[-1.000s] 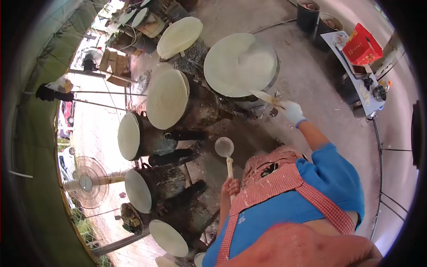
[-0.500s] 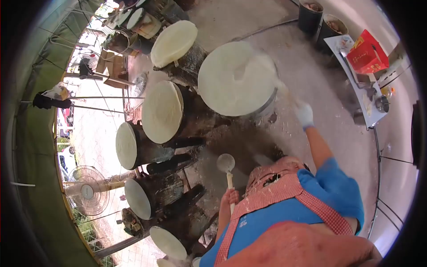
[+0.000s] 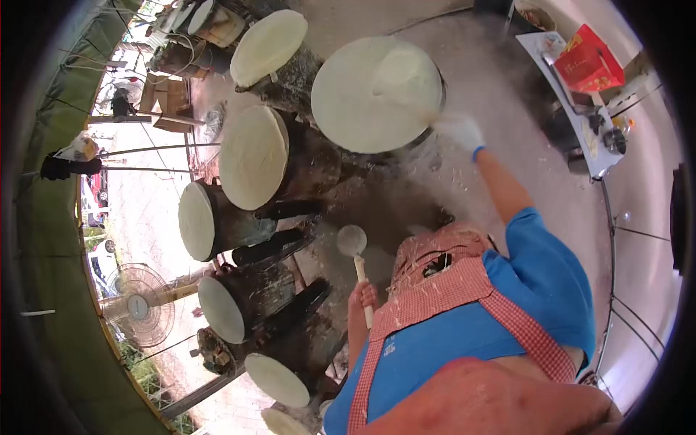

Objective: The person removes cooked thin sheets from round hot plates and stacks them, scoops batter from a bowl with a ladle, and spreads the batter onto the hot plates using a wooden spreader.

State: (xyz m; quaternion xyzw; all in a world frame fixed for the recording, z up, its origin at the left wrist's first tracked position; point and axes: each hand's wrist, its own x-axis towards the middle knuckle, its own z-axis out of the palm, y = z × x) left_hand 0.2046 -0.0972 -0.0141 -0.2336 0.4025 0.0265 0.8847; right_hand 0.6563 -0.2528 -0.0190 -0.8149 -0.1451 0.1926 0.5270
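Observation:
My left hand [image 3: 362, 295] is closed round the pale handle of a round-bowled ladle [image 3: 352, 240], held in front of the red checked apron [image 3: 435, 301]. My right hand [image 3: 462, 133], in a white glove and blurred by motion, is at the near right edge of a large round griddle [image 3: 341, 109]. It grips the brownish handle of a batter spreader [image 3: 433, 116], whose far end is too blurred to make out. Pale batter coats the griddle top, with a thicker, lighter patch [image 3: 409, 76] at the upper right.
More round griddles with pale sheets, such as one griddle [image 3: 254, 157], curve along the left on dark drum stoves. A fan [image 3: 138, 307] stands at lower left. At right, a narrow white table [image 3: 554, 80] bears a red bag [image 3: 591, 61] and small containers.
My right hand has moved left to the griddle's edge with the spreader, and the lighter patch has changed shape. The ladle remains in my left hand. The whole view has shifted slightly.

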